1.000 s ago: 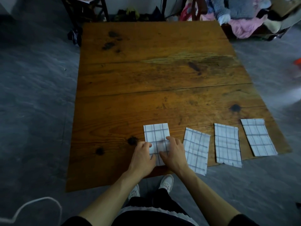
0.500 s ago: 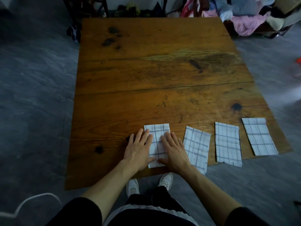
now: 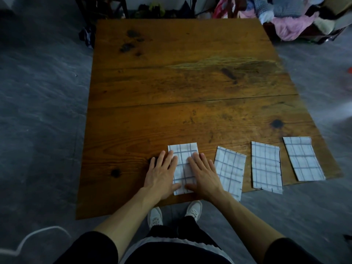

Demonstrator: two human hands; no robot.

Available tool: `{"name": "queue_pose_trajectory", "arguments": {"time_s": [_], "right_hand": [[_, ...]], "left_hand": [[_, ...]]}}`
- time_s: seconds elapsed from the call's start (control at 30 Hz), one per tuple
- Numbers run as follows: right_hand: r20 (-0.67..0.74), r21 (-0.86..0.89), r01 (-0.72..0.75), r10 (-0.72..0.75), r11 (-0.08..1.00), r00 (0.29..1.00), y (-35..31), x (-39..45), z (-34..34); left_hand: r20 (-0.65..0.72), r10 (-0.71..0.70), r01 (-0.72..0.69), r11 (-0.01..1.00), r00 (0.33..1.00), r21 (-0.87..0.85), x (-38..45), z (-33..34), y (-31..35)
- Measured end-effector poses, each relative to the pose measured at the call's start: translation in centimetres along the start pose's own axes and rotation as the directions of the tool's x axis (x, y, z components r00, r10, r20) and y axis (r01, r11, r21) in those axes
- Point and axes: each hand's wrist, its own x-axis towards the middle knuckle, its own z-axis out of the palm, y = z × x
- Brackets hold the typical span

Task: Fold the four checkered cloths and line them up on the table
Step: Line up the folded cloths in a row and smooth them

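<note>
Nearest the camera, two bare forearms reach forward from black sleeves over a dark lap and a pair of white shoes (image 3: 194, 208) on the grey floor. The left hand (image 3: 162, 175) lies palm down with fingers straight and slightly spread, its inner fingers and thumb pressing the left edge of the leftmost folded cloth (image 3: 183, 164), its outer fingers on the wood. The right hand (image 3: 202, 175) mirrors it, flat and extended on the cloth's right edge, gripping nothing. That cloth sits close to the near edge of the wooden table (image 3: 190, 88), a narrow rectangle with its long axis running away from the person. To its right, just beside the right hand, the second cloth (image 3: 230, 169) tilts a little clockwise and overhangs the near edge. Further right, the third cloth (image 3: 266, 169) also overhangs, and the fourth cloth (image 3: 302, 161) leans left at its top; all four lie apart in a row, long axes pointing roughly away. Beyond the table's far end, a heap of clothes (image 3: 293, 18) lies at the right.
</note>
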Motion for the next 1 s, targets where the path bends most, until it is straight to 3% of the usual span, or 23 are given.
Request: {"name": "queue_pose_trajectory", "arguments": {"time_s": [0.17,0.3,0.5,0.63,0.83,1.0], "right_hand": [[0.007,0.042,0.003,-0.003,0.999,1.000,0.0,0.2,-0.6],[-0.074,0.097,-0.026,0.033,0.995,0.997,0.8,-1.3,-1.4],[-0.159,0.185,-0.221,0.251,0.958,0.955,4.0,-5.9,-1.7],[-0.063,0.173,-0.311,0.325,0.935,0.943,7.0,-8.4,-1.3],[-0.251,0.227,-0.215,0.270,0.950,0.929,11.1,-8.3,-0.9],[-0.276,0.170,-0.107,0.152,0.980,0.949,13.5,-7.3,0.2]], "left_hand": [[-0.001,-0.004,0.004,1.000,1.000,-0.009,0.1,-0.2,-0.1],[-0.091,0.008,-0.014,0.997,0.996,-0.071,0.3,-1.3,0.4],[-0.155,0.161,-0.169,0.985,0.975,-0.038,1.6,-2.5,3.6],[-0.102,0.252,-0.255,0.967,0.962,-0.018,2.0,-2.7,7.1],[-0.014,0.284,-0.281,0.955,0.959,0.092,4.7,-2.9,10.8],[0.100,0.242,-0.257,0.945,0.965,0.200,6.2,-2.5,12.7]]}}
